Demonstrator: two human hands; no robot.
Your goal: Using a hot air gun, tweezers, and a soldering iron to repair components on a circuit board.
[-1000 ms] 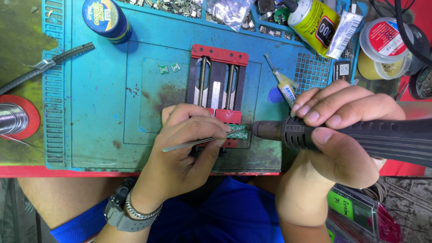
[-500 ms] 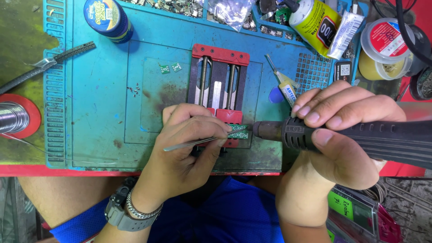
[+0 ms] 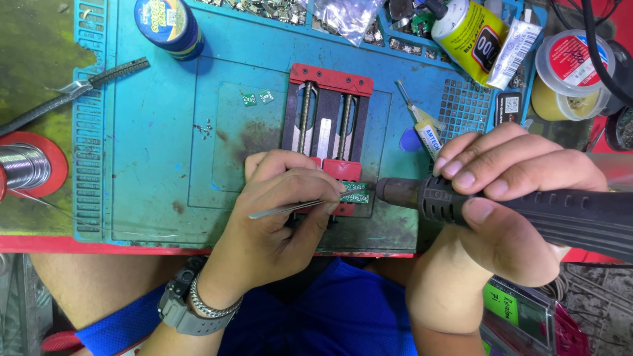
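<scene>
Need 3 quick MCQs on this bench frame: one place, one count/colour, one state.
1. Where does the solder spool sit?
A. left edge of the bench
B. top right corner
C. on the red clamp

2. How many small green boards lie loose on the blue mat above the left hand?
A. none
B. two
C. five

3. What is the left hand doing?
A. resting flat, holding nothing
B. pinching tweezers whose tip points at the clamped green board
C. gripping the yellow bottle

Answers: 1 A, the spool lies by the mat's left border. 2 B, a pair sits side by side left of the red clamp. 3 B, the fingers close round the tweezers, while the right hand holds the black heat tool.
</scene>
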